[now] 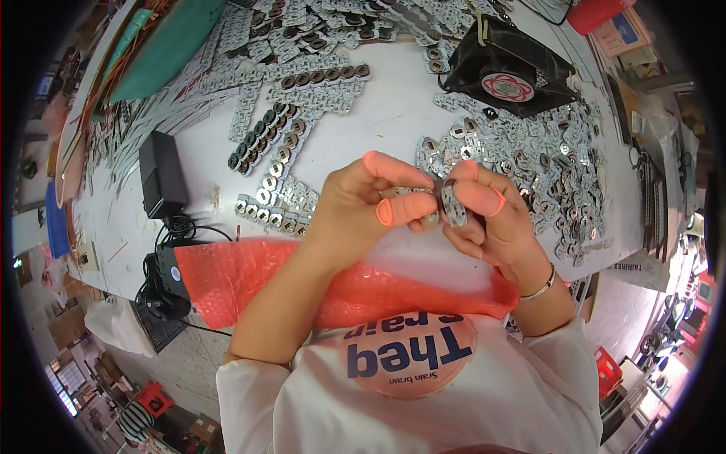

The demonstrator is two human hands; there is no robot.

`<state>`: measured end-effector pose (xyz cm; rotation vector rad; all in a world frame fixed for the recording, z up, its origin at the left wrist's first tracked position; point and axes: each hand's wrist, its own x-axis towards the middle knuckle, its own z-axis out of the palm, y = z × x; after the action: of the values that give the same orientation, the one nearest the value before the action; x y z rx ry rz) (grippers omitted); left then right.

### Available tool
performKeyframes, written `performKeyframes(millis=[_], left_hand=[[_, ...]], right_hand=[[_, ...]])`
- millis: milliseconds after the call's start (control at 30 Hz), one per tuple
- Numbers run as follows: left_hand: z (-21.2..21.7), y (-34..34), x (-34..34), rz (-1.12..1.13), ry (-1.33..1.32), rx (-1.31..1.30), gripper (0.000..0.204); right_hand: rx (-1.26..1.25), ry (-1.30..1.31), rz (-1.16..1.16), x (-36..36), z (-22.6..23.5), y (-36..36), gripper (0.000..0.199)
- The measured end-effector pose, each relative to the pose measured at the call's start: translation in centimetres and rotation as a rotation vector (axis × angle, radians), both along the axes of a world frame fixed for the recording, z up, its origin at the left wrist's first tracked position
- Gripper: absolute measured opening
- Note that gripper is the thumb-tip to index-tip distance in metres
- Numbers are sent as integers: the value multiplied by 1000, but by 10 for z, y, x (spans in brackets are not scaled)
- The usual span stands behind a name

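Over the middle of the white table my left hand [361, 204] and my right hand [505, 216] meet, fingertips almost touching. Orange finger cots cover several fingertips. Between the right thumb and fingers is a small circuit board piece [454, 208], tilted on edge. The left thumb and forefinger pinch the adjoining end of a board strip, mostly hidden by the fingers. Beside the left wrist lie board strips with round metal parts [274, 216]. Loose small circuit boards [563, 174] are heaped beyond the right hand.
A black fan [514, 64] stands at the far right. Board panels [325, 91] cover the far side. Red bubble wrap [242, 272] lies along the near edge, under my forearms. A black box [161, 174], cables [162, 295] and a green tray [166, 49] occupy the left.
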<state>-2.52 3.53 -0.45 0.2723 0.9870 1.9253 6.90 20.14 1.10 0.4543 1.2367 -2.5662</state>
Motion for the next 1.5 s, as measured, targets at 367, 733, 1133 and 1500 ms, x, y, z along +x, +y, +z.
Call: performKeyframes(millis=[367, 733, 1133, 1500], left_hand=[[-5, -1, 1, 286, 1018, -157, 28], [-7, 3, 4, 370, 996, -207, 27], [-12, 1, 2, 247, 777, -231, 24], [-4, -3, -3, 69, 336, -167, 23]], right_hand=[[1044, 396, -171, 0, -7, -2, 31], [677, 251, -252, 1, -5, -5, 21], [1050, 266, -202, -4, -6, 9, 20], [1192, 404, -24, 0, 1, 16, 17]])
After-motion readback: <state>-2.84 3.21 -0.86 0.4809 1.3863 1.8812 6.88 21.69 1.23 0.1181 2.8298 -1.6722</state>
